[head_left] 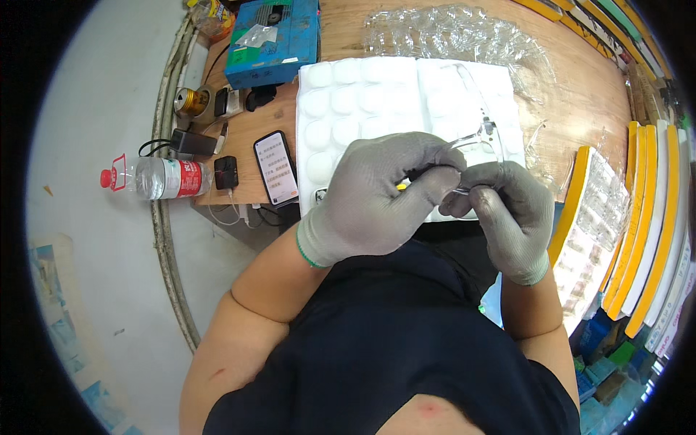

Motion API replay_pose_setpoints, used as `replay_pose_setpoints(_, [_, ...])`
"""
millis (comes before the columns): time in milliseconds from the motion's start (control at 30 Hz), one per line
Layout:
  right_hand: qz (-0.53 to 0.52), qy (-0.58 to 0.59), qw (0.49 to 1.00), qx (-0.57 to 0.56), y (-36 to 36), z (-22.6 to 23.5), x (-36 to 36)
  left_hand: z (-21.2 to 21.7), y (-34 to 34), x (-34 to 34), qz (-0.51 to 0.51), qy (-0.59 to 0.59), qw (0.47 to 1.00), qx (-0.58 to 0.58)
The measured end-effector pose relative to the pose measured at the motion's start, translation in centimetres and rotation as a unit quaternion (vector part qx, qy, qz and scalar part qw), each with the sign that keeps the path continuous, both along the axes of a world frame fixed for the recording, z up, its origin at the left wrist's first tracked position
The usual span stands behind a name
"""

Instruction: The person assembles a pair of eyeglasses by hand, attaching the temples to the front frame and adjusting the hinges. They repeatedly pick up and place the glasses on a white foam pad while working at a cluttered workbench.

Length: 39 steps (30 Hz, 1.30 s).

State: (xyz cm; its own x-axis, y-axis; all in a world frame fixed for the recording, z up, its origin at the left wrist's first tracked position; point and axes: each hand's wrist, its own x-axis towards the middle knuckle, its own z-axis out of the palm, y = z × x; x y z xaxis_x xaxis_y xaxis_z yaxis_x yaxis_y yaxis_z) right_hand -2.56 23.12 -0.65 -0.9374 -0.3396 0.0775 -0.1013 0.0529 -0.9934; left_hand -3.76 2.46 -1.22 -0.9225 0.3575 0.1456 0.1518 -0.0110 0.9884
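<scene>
In front of my chest, both gloved hands are closed on a clear eyeglass frame (487,132). My left hand (384,192), in a grey knit glove with a green cuff edge, pinches its near side between thumb and fingers. A small yellow bit (401,187) shows within the left hand's grip; its kind cannot be made out. My right hand (511,210), gloved alike, pinches the frame close to the left fingertips. One thin transparent arm of the frame curves up and away over a white quilted pad (362,94). The fingers hide the frame's lower part.
Behind the pad lies a heap of clear frames or plastic (464,36). A phone (276,168), a black charger (225,172) and a water bottle (170,178) are at left. A blue box (272,43) stands far left. Yellow-edged trays (638,225) stand at right.
</scene>
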Motion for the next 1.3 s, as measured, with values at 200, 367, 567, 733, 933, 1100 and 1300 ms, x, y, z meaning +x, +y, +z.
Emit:
replay_pose_setpoints(200, [-0.055,-0.007,0.998,0.004,0.3,-0.8,1.0,-1.3,1.6,0.4,0.027,0.021,0.999,-0.027])
replay_pose_setpoints(367, [-0.104,-0.025,0.994,0.012,0.1,-0.5,1.5,-1.2,2.5,0.2,0.051,0.101,0.987,-0.112])
replay_pose_setpoints(567, [-0.108,0.03,0.993,0.021,1.4,-0.6,2.0,-0.5,3.7,0.9,0.071,0.188,0.971,-0.133])
replay_pose_setpoints(733, [-0.11,0.043,0.993,0.013,3.0,-1.2,2.3,-0.4,4.9,0.5,0.044,0.216,0.963,-0.151])
replay_pose_setpoints(933, [-0.079,-0.011,0.996,-0.033,4.8,-1.2,2.2,0.0,5.7,-0.2,-0.046,0.062,0.994,-0.074])
replay_pose_setpoints(1100, [-0.047,0.025,0.997,-0.057,5.3,-2.0,2.3,0.5,5.6,0.1,-0.044,-0.048,0.998,-0.003])
replay_pose_setpoints(1300, [-0.009,0.049,0.998,-0.03,4.7,-1.8,1.9,0.1,4.1,1.1,-0.029,-0.016,0.999,-0.006])
